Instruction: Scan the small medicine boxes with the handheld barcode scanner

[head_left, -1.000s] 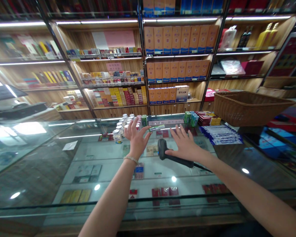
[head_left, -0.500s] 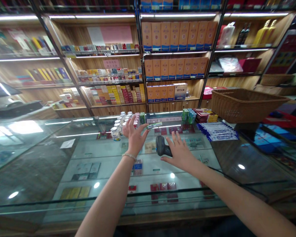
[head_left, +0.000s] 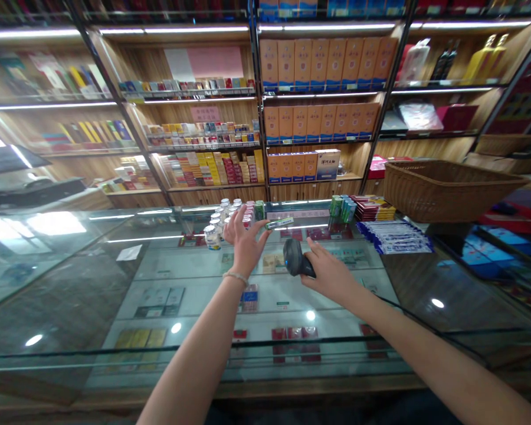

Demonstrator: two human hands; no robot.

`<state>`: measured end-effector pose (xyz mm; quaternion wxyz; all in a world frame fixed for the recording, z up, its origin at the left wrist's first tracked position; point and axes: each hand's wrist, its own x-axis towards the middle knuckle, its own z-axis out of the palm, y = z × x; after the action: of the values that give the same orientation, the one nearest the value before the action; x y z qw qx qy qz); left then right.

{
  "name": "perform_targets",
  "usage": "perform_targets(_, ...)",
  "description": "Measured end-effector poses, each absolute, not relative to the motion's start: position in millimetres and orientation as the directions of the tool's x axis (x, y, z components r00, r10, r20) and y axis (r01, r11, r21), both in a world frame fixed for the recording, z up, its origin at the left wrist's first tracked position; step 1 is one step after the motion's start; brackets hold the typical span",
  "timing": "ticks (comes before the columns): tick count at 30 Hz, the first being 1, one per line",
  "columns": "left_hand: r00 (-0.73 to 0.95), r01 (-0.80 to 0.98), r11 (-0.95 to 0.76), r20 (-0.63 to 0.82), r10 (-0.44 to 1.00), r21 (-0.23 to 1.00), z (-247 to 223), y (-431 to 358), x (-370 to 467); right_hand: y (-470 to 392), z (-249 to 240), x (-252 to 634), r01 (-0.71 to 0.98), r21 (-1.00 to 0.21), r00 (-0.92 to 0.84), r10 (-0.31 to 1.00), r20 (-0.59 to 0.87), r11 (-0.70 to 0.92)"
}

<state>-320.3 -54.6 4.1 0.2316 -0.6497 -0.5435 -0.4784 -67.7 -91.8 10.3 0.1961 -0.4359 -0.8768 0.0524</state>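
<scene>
Here the left hand (head_left: 246, 243) pinches 1 slim green and white pack (head_left: 279, 224); the right hand (head_left: 333, 275) grips 1 black scanner (head_left: 294, 258).

Two hands (head_left: 246, 251), one scanner (head_left: 292, 257), one held green pack (head_left: 281, 224) and at least six jars (head_left: 212, 237), some perhaps hidden.

wooden wall shelves (head_left: 142, 61), strip lights (head_left: 197, 29), glass counter (head_left: 343, 319)
</scene>
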Motion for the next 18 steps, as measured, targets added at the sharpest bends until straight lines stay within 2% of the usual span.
perform_targets(6, -0.054, 0.928, -0.298, 0.872, 0.487, 0.224, 4.6, -56.2, -319.4, -103.4, 39.3, -52.9, 0.657, -0.483, -0.447, 0.815, 0.368, 0.579)
perform_targets(8, -0.052, 0.930, -0.295, 0.872, 0.486, 0.220, 4.8, -56.8, -319.4, -105.7, 45.9, -49.7, 0.605, -0.593, -0.429, 0.845, 0.319, 0.531)
perform_targets(12, -0.046, 0.929, -0.302, 0.876, 0.480, 0.215, 5.3, -57.3, -319.4, -108.1, 49.6, -47.8, 0.438, -0.822, -0.483, 0.866, 0.128, 0.365)
perform_targets(14, -0.048, 0.928, -0.302, 0.875, 0.482, 0.217, 5.8, -57.4, -319.3, -108.7, 49.0, -48.7, 0.381, -0.873, -0.500, 0.862, 0.083, 0.305)
perform_targets(18, -0.052, 0.928, -0.296, 0.866, 0.498, 0.226, 6.4, -58.0, -319.5, -108.0, 47.1, -51.5, 0.341, -0.896, -0.500, 0.862, 0.082, 0.283)
